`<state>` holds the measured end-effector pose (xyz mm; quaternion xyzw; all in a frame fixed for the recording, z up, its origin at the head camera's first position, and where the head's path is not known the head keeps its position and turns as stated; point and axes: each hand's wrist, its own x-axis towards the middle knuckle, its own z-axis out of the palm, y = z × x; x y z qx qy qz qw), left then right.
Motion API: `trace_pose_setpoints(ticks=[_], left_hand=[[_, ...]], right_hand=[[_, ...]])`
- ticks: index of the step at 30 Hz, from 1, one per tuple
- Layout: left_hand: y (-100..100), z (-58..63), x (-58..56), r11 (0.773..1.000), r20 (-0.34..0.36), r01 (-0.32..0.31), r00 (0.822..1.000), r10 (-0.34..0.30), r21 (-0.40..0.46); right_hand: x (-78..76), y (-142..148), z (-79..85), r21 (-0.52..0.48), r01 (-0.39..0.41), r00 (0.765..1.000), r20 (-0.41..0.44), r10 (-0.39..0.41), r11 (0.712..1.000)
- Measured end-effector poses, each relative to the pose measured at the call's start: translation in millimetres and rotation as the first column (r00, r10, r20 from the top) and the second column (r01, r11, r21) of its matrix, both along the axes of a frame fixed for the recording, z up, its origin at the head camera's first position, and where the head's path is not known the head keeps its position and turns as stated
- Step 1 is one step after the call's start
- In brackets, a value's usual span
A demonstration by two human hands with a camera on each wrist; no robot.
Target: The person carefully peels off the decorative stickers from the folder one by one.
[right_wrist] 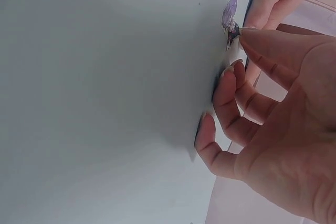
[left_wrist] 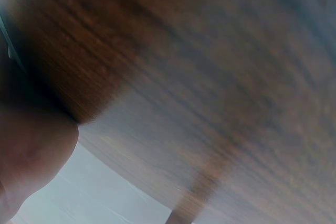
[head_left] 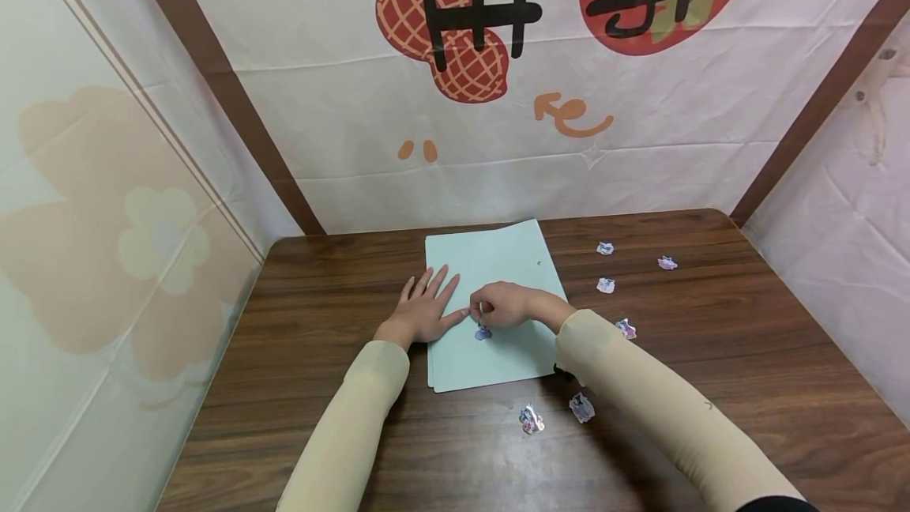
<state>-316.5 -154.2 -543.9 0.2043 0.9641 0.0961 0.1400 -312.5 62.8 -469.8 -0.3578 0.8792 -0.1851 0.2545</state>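
Note:
Light blue sheets of paper (head_left: 490, 251) lie on the wooden table, their edges slightly offset. My left hand (head_left: 424, 313) rests flat across the left side of the paper, fingers spread. In the left wrist view only part of that hand (left_wrist: 34, 156) shows, at the left edge. My right hand (head_left: 501, 304) is over the middle of the paper, fingers curled, and pinches the edge of a small purple sticker (head_left: 483, 333). The right wrist view has the thumb at the dark end of this sticker (right_wrist: 229, 14); the contact of the index finger is partly hidden.
Several shiny stickers lie right of the paper, including one near the right sleeve (head_left: 626, 329). Two more, a colourful sticker (head_left: 531, 419) and a greyish sticker (head_left: 581, 408), lie before the paper's front edge. A printed cloth wall (head_left: 498, 180) stands behind the table (head_left: 320, 299).

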Motion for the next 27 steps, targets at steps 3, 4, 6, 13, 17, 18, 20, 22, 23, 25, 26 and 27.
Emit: trace_pose_setpoints(ticks=[3,4,6,13,17,18,20,22,23,25,26,27], left_hand=[[0.3,-0.1,-0.1,1.0,0.001,-0.001,1.0,0.001,-0.005],[0.3,-0.2,-0.2,1.0,0.001,-0.002,1.0,0.002,-0.005],[0.6,0.2,0.1,1.0,0.0,-0.003,1.0,0.003,-0.004],[0.8,2.2,0.9,1.0,0.004,-0.006,1.0,0.006,-0.005],[0.9,2.4,0.7,1.0,0.003,-0.006,1.0,0.006,-0.008],[1.0,2.5,0.7,1.0,0.004,-0.007,1.0,0.007,-0.009],[1.2,2.8,0.9,1.0,0.007,-0.008,1.0,0.008,-0.008],[1.3,3.1,1.3,1.0,0.009,-0.009,1.0,0.009,-0.005],[1.4,3.2,1.5,1.0,0.012,-0.01,1.0,0.01,-0.003],[1.5,3.5,1.8,1.0,0.014,-0.01,1.0,0.01,0.0],[1.5,3.5,2.0,1.0,0.013,-0.011,1.0,0.011,0.002],[1.6,3.6,2.1,1.0,0.012,-0.011,1.0,0.011,0.002]], right_hand=[[0.4,0.3,-0.1,-0.007,-0.006,1.0,-0.008,0.006,1.0],[0.6,0.4,-0.2,-0.009,-0.009,1.0,-0.01,0.009,1.0],[0.8,0.5,-0.5,-0.015,-0.015,1.0,-0.015,0.014,1.0],[1.1,1.3,-0.6,-0.021,-0.012,1.0,-0.019,0.011,1.0],[1.2,1.2,-0.7,-0.026,-0.008,1.0,-0.016,0.007,1.0],[1.2,1.2,-1.0,-0.026,-0.007,1.0,-0.015,0.007,1.0],[1.2,1.6,-1.2,-0.031,-0.005,1.0,-0.008,0.005,1.0],[1.1,2.1,-1.7,-0.034,-0.002,1.0,-0.003,0.002,0.999],[1.2,2.2,-1.8,-0.034,-0.002,1.0,-0.001,0.002,0.999],[1.5,2.4,-2.0,-0.034,-0.001,1.0,-0.001,0.001,0.999],[1.6,2.4,-2.0,-0.036,0.0,1.0,-0.003,0.0,0.999],[1.7,2.2,-2.1,-0.036,0.0,1.0,-0.003,0.0,0.999]])
